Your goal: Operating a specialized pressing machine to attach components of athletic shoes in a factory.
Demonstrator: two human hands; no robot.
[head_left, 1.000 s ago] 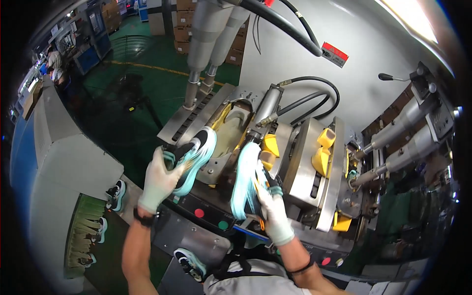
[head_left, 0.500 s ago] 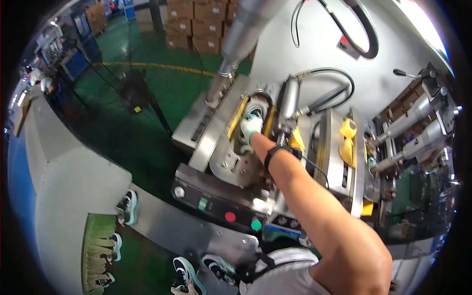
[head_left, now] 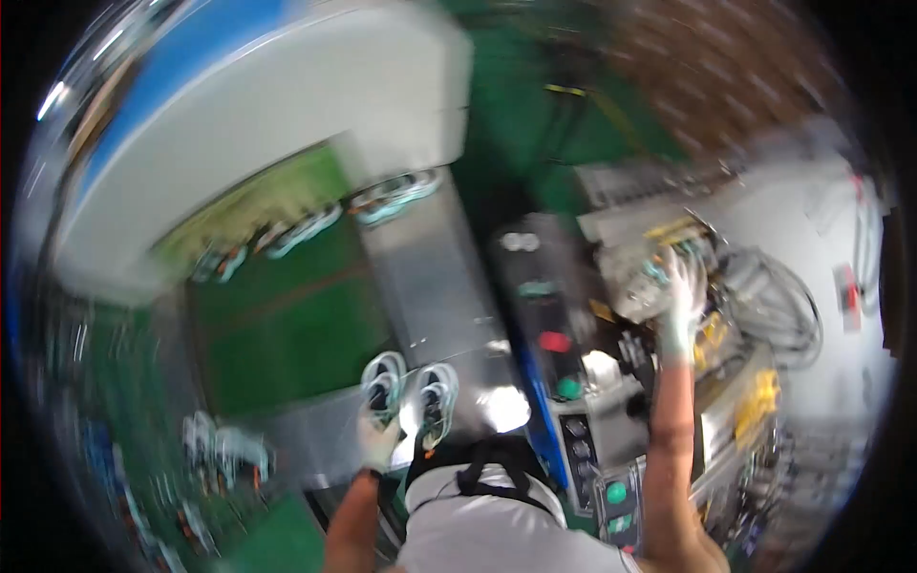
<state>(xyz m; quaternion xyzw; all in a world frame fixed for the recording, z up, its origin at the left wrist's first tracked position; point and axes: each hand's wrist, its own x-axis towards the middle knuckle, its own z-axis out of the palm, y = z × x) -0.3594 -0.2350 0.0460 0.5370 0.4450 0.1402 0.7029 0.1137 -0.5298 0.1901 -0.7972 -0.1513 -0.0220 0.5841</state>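
My gloved left hand point(head_left: 378, 441) is closed on the heel end of a dark sneaker point(head_left: 383, 387) with a pale mint sole, just above the metal ledge. Beside it, a matching sneaker point(head_left: 437, 401) sits on the ledge in front of my body. My gloved right hand point(head_left: 684, 301) is stretched out to the right, over the cradle of a pressing machine point(head_left: 635, 286). Mint-coloured patches show near its fingers, probably part of another shoe. Motion blur smears those fingers, so their grip is unclear.
A conveyor with a green belt point(head_left: 287, 334) runs on the left, bearing several sneakers at the opening of a white housing point(head_left: 373, 86). Red and green buttons point(head_left: 554, 341) line the machine's dark panel. More shoes point(head_left: 224, 454) lie at lower left. Cables point(head_left: 778, 296) loop behind the press.
The view has swung left and down, blurring the scene. My left hand with the sneaker now shows fully, while my right hand stays at the press.
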